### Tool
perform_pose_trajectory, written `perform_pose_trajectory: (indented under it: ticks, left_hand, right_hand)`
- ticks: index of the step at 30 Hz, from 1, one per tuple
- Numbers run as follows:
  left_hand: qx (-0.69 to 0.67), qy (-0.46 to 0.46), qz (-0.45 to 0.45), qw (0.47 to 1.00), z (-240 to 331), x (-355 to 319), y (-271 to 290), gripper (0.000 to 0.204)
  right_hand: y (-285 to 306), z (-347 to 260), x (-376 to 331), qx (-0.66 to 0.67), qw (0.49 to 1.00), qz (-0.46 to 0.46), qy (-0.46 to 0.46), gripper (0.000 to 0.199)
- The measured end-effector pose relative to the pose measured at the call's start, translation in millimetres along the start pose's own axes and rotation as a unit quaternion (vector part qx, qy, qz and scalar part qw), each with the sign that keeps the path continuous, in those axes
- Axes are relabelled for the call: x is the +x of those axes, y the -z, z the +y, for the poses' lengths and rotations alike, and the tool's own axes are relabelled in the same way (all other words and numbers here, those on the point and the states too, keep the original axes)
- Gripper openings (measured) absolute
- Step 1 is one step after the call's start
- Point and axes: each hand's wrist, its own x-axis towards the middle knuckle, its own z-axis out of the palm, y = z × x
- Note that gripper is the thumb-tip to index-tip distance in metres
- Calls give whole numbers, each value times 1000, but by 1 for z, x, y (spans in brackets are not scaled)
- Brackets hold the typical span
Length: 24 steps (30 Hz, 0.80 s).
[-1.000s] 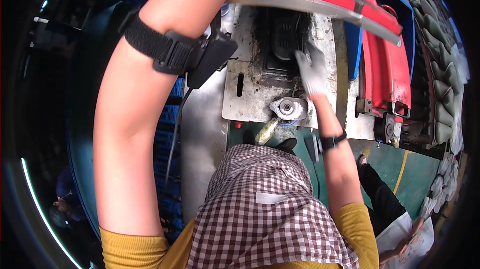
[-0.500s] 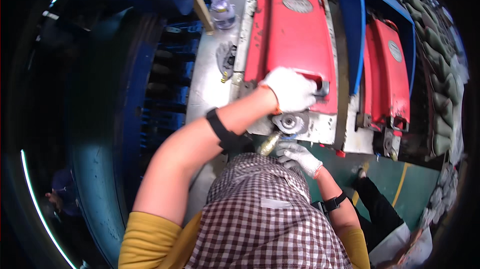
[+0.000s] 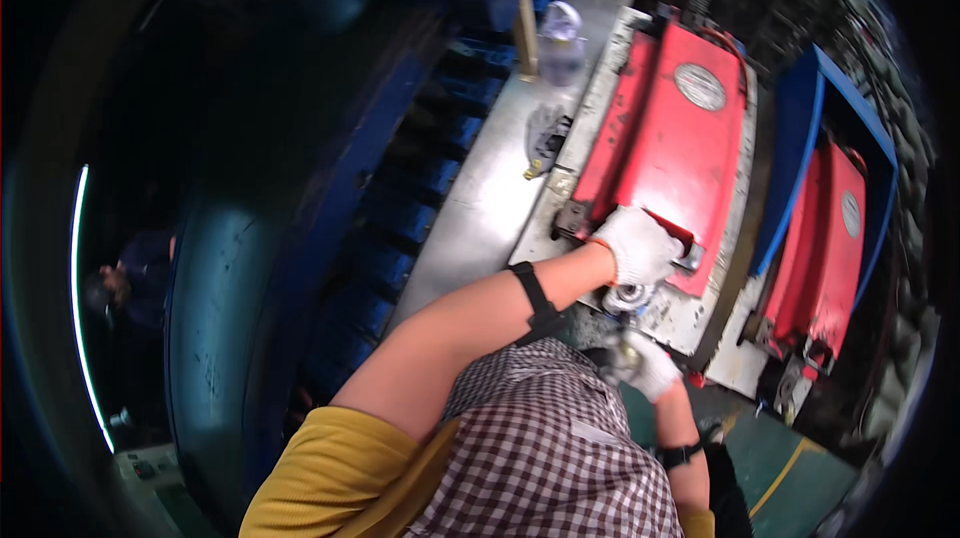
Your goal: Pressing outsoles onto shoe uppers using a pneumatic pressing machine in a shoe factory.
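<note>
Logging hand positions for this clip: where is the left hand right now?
In the head view, the gloved left hand rests on the near lower edge of the closed red lid, just above the round metal part, right of centre.

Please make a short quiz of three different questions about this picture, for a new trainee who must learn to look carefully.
1. True or false: the left hand in a white glove rests on the near edge of the red machine cover.
2. Where is the right hand? A) on the plastic bottle B) low, beside the small round metal part C) on the blue frame
3. Fill in: a spare glove lies on the grey metal ____, left of the cover.

Key: 1 true; 2 B; 3 bench.
</note>
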Motion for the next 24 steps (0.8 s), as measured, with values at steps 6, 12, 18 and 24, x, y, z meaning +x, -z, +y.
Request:
perform_pose_trajectory:
  ticks: [6,12,18,24]
  left_hand:
    - [-7,25,-5,1000,6,-7,5,31]
    - [-46,58,-22,997,17,1,11,53]
    - [-63,84,-39,994,14,0,18,60]
    - [-35,97,-8,995,20,-2,20,58]
  right_hand:
    - [54,-41,-71,-252,916,270,154,30]
    - [135,-71,-156,-372,528,599,474,39]
    - [247,-48,-235,-602,-38,729,324,20]
    - [227,-85,-159,-469,359,741,319,47]
